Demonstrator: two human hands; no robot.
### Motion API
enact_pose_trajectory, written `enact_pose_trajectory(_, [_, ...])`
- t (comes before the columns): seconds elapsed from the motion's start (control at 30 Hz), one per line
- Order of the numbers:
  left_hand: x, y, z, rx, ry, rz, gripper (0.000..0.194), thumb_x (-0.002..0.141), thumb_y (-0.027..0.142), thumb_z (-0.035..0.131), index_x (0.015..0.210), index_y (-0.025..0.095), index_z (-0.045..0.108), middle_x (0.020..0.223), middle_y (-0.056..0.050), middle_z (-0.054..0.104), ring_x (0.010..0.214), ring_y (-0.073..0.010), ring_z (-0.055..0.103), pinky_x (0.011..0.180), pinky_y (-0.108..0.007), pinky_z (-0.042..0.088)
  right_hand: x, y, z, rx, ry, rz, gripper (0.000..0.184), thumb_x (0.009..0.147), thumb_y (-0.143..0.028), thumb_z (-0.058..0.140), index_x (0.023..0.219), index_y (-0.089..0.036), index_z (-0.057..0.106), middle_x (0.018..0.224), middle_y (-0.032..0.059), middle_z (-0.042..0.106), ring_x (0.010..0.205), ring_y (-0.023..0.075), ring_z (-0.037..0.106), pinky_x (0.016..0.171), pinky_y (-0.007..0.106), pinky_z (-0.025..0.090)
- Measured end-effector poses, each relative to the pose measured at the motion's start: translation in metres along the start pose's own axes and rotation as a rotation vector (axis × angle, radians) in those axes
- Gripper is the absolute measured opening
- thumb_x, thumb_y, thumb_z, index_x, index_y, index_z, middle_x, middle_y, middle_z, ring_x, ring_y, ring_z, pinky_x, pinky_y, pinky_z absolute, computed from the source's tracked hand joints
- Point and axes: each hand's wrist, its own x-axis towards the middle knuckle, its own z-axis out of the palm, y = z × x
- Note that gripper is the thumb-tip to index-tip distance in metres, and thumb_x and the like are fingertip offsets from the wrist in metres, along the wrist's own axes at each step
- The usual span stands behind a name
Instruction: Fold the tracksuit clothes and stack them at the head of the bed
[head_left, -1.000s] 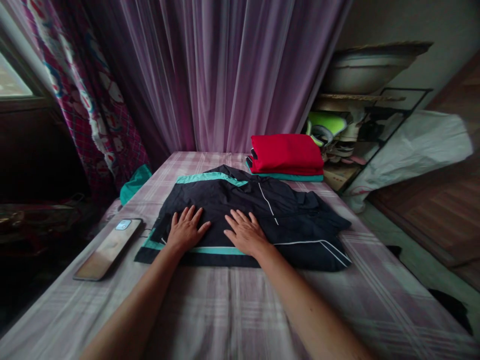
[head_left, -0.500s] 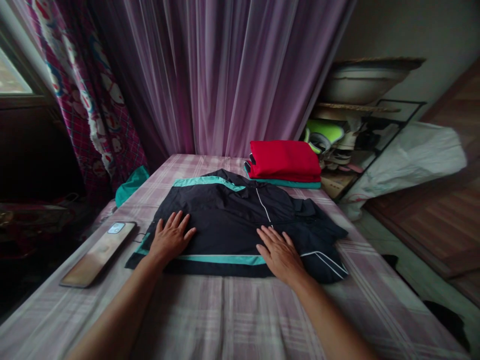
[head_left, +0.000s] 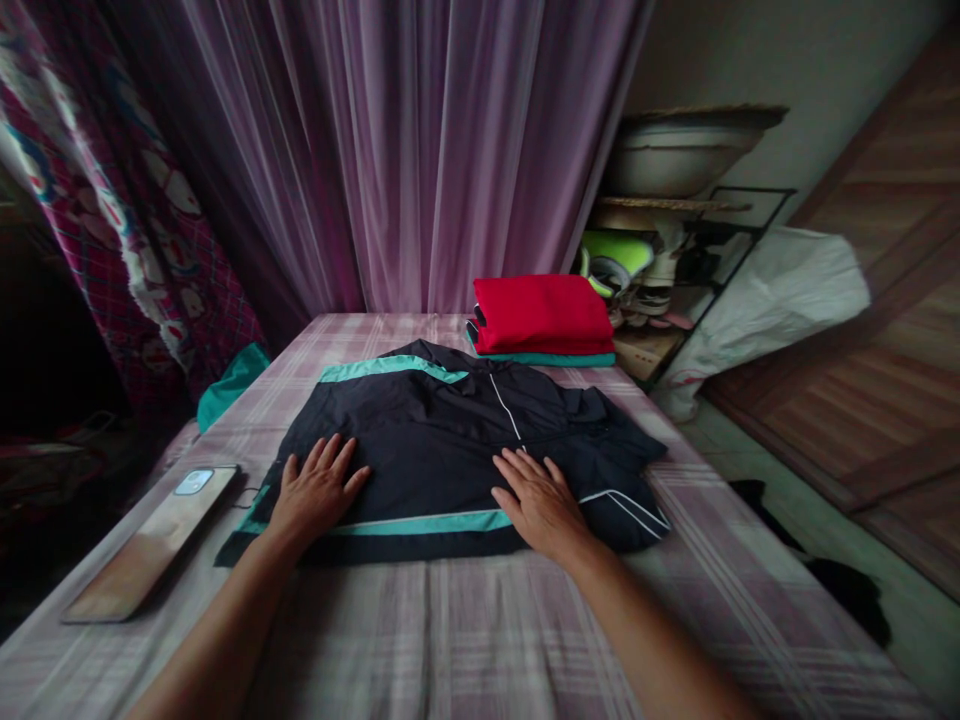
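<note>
A dark navy jacket [head_left: 427,440] with turquoise bands and thin white piping lies spread on the plaid cloth, its sides folded inward. My left hand [head_left: 315,490] rests flat on its left part, fingers spread, just above the lower turquoise band. On the right part lies my right hand [head_left: 538,500], palm down with the fingers stretched out, close to the white piping. Neither hand grips the fabric. The palms and whatever is under them are hidden.
A folded red garment [head_left: 544,312] sits on turquoise cloth at the back of the plaid-covered table [head_left: 420,640]. A phone [head_left: 150,550] lies at the left edge. Purple curtains [head_left: 465,150] hang behind. A shelf with a basin [head_left: 675,155] and a white sack [head_left: 780,295] stand right.
The camera view has turned to the right, so everything appears shifted left. Both hands stay flat on the jacket at nearly the same spots.
</note>
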Motion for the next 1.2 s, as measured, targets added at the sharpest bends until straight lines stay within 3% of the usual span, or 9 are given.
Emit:
enact_pose_trajectory(0.2, [-0.004, 0.001, -0.004, -0.005, -0.023, -0.013, 0.062, 0.097, 0.051, 0.033, 0.152, 0.023, 0.038, 0.160, -0.011, 0.036, 0.147, -0.0308, 0.031, 0.115, -0.058, 0.028, -0.004, -0.002, -0.004, 0.016, -0.029, -0.003, 0.049, 0.099, -0.039, 0.038, 0.145, -0.027, 0.050, 0.154, 0.0072, 0.045, 0.142, 0.0248, 0.039, 0.117, 0.052, 0.023])
enact_pose_trajectory(0.83, [-0.057, 0.004, -0.005, -0.019, -0.009, -0.042, 0.062, 0.095, 0.049, 0.036, 0.151, 0.022, 0.041, 0.158, -0.013, 0.038, 0.147, -0.0321, 0.033, 0.113, -0.061, 0.029, -0.045, -0.013, -0.008, 0.007, -0.040, -0.021, 0.050, 0.099, -0.038, 0.037, 0.146, -0.025, 0.050, 0.154, 0.0078, 0.045, 0.142, 0.0253, 0.039, 0.118, 0.053, 0.025])
enact_pose_trajectory(1.0, [-0.068, 0.007, -0.014, -0.015, -0.051, -0.058, 0.063, 0.095, 0.049, 0.038, 0.151, 0.021, 0.040, 0.159, -0.013, 0.037, 0.146, -0.0326, 0.033, 0.111, -0.062, 0.032, -0.050, -0.016, -0.012, 0.023, -0.053, -0.010, 0.050, 0.099, -0.038, 0.038, 0.144, -0.024, 0.052, 0.153, 0.0078, 0.047, 0.142, 0.0261, 0.040, 0.117, 0.053, 0.026])
enact_pose_trajectory(1.1, [-0.061, 0.003, -0.031, -0.005, -0.095, -0.025, 0.059, 0.094, 0.052, 0.041, 0.144, 0.023, 0.050, 0.151, -0.014, 0.049, 0.137, -0.0342, 0.048, 0.105, -0.057, 0.041, -0.044, -0.015, -0.025, 0.041, -0.064, -0.029, 0.045, 0.099, -0.040, 0.039, 0.134, -0.024, 0.062, 0.143, 0.0077, 0.058, 0.133, 0.0248, 0.051, 0.112, 0.046, 0.035])
enact_pose_trajectory(1.2, [-0.037, 0.000, -0.050, 0.005, -0.087, 0.052, 0.050, 0.096, 0.052, 0.038, 0.121, 0.023, 0.069, 0.125, -0.014, 0.070, 0.112, -0.0323, 0.066, 0.095, -0.047, 0.049, -0.021, -0.010, -0.046, 0.025, -0.055, -0.036, 0.041, 0.099, -0.039, 0.038, 0.115, -0.026, 0.073, 0.121, 0.0056, 0.073, 0.111, 0.0220, 0.067, 0.098, 0.035, 0.046])
